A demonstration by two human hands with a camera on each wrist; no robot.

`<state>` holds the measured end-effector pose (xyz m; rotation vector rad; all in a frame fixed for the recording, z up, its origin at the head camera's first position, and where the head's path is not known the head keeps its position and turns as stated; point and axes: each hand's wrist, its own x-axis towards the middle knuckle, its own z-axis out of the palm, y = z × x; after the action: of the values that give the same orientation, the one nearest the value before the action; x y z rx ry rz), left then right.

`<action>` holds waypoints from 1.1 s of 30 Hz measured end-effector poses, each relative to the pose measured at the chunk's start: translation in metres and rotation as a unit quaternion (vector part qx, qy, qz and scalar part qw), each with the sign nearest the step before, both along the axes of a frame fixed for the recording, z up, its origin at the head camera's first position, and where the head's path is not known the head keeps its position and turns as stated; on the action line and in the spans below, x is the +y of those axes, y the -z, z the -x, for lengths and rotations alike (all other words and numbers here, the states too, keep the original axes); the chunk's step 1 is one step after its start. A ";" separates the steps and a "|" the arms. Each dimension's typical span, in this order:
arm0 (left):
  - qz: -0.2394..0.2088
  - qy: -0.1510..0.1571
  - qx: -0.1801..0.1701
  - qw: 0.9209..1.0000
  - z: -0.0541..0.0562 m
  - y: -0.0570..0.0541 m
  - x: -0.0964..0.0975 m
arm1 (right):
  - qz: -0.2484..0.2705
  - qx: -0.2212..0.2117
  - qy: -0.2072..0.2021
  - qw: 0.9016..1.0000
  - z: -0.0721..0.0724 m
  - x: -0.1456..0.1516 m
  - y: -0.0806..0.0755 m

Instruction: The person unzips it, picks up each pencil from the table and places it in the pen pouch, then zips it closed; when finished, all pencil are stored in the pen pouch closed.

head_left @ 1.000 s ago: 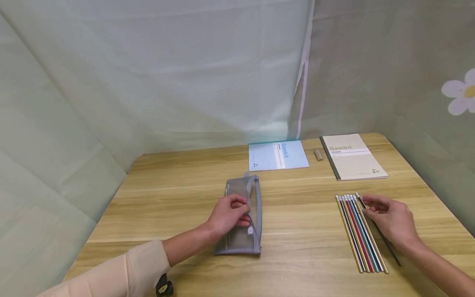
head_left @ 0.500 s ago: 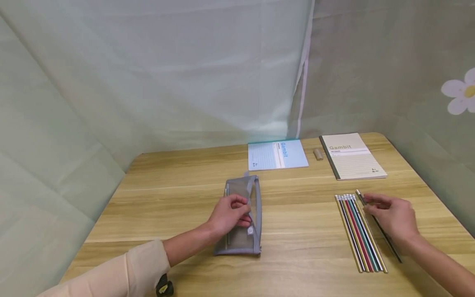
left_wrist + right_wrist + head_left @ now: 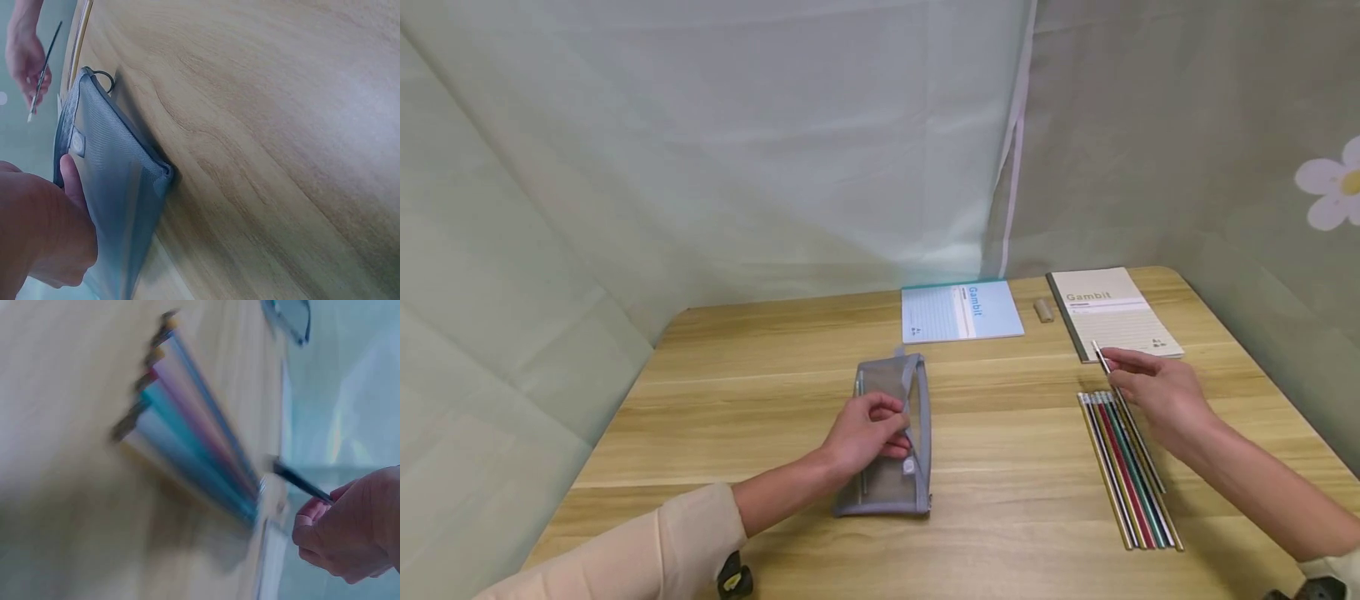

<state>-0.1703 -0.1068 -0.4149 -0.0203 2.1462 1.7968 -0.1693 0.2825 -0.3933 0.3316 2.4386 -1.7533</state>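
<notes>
My left hand (image 3: 865,429) pinches the opening edge of a grey mesh pencil case (image 3: 887,493), which lies on the table with its zip open. Slim, pale stick-like items show through the mesh. My right hand (image 3: 1159,396) holds a dark pencil (image 3: 52,45) with a white eraser end, raised above the table. Below it lies a row of several pencils (image 3: 1129,475) in gold, black, red and green, eraser ends pointing away. The right wrist view is blurred, but the pencil's dark tip shows clear of the row.
A blue notebook (image 3: 962,312) lies at the back of the wooden table (image 3: 737,400). A small brown block (image 3: 1043,311) sits between it and a cream notebook (image 3: 1112,312). Pale cloth (image 3: 820,167) hangs behind the table and at both sides.
My right hand has lifted the dark pencil off the table and moved it forward and left, over the pencil row. My left hand has stayed on the pencil case.
</notes>
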 end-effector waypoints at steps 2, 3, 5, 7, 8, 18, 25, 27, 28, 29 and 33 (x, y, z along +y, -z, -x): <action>0.000 -0.003 0.001 1.000 -0.001 -0.001 0.001 | 0.018 -0.012 -0.018 1.000 0.005 -0.016 -0.007; 0.000 -0.004 0.002 1.000 -0.002 -0.001 0.001 | 0.028 -0.016 -0.027 0.999 0.007 -0.024 -0.010; 0.001 -0.006 0.003 1.000 -0.003 -0.003 0.002 | 0.042 -0.021 -0.045 0.998 0.011 -0.042 -0.015; 0.000 -0.007 0.003 1.000 -0.003 -0.003 0.002 | 0.056 -0.019 -0.052 0.997 0.015 -0.061 -0.017; -0.001 -0.008 0.003 1.000 -0.004 -0.003 0.002 | 0.064 -0.019 -0.052 0.996 0.017 -0.070 -0.017; -0.001 -0.009 0.000 1.000 -0.005 -0.005 0.000 | 0.140 -0.010 -0.043 0.989 0.036 -0.148 -0.004; -0.006 -0.006 -0.003 1.000 -0.004 -0.005 0.000 | 0.196 -0.003 -0.046 0.980 0.046 -0.178 0.006; -0.010 -0.007 -0.003 1.000 -0.003 -0.006 0.000 | 0.200 -0.003 -0.048 0.979 0.046 -0.185 0.008; -0.012 -0.009 -0.003 1.000 -0.003 -0.005 0.000 | 0.202 -0.004 -0.051 0.978 0.046 -0.188 0.010; -0.013 -0.009 -0.002 1.000 -0.003 -0.005 0.000 | 0.204 -0.004 -0.054 0.977 0.045 -0.191 0.011; -0.018 -0.011 -0.001 1.000 -0.001 -0.005 0.000 | 0.210 -0.004 -0.069 0.975 0.043 -0.201 0.016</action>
<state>-0.1689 -0.1071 -0.4096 -0.0367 2.1188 1.8459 -0.2123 0.0811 -0.4093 0.1203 1.9579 -2.1256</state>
